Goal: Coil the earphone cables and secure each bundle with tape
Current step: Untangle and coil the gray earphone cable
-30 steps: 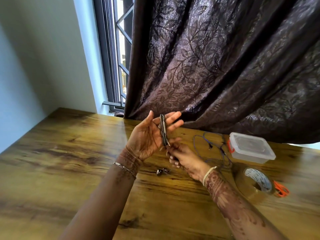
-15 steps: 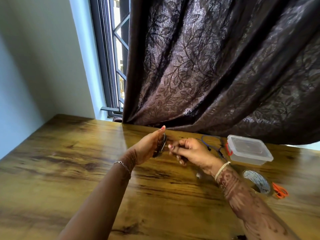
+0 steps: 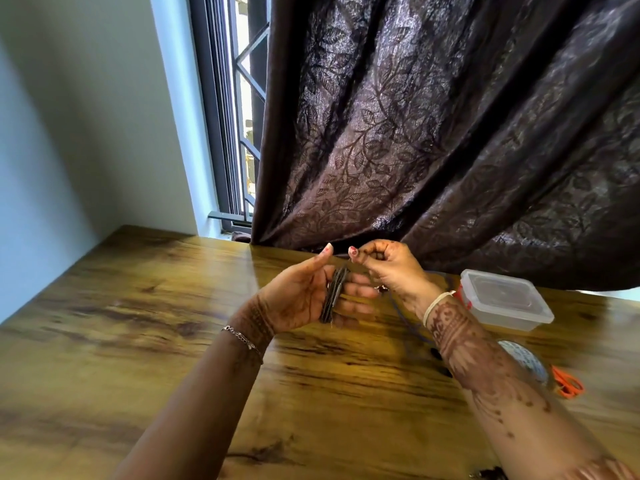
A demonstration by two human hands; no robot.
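Step in hand, in our judgement: winding, with taping not yet begun.

The left hand (image 3: 304,299) is held spread, fingers straight and thumb raised. The dark earphone cable (image 3: 334,296) is wound in a narrow bundle across those fingers. The right hand (image 3: 388,268) is curled, its thumb and forefinger pinching the cable's free run.

Recommendations:
- Hold the left fingers stiff and together so the loops cannot slip off the tips.
- Lay each turn beside the previous one under light, even tension; a hard pull would pinch the fingers and kink the wire.
- Before the right hand lets go, bring the left thumb down onto the bundle, or the turns may spring loose.

Position findings:
- The bundle crosses the left fingers between palm and fingertips.
- Its upper end is just below the right hand's pinch, and the two hands are close together there.
- A blue cable (image 3: 405,323) lies on the table (image 3: 138,341) beneath the right wrist.
- The tape roll (image 3: 523,355) sits outboard of the right forearm and is partly hidden by it, with orange scissors (image 3: 568,382) just beyond.
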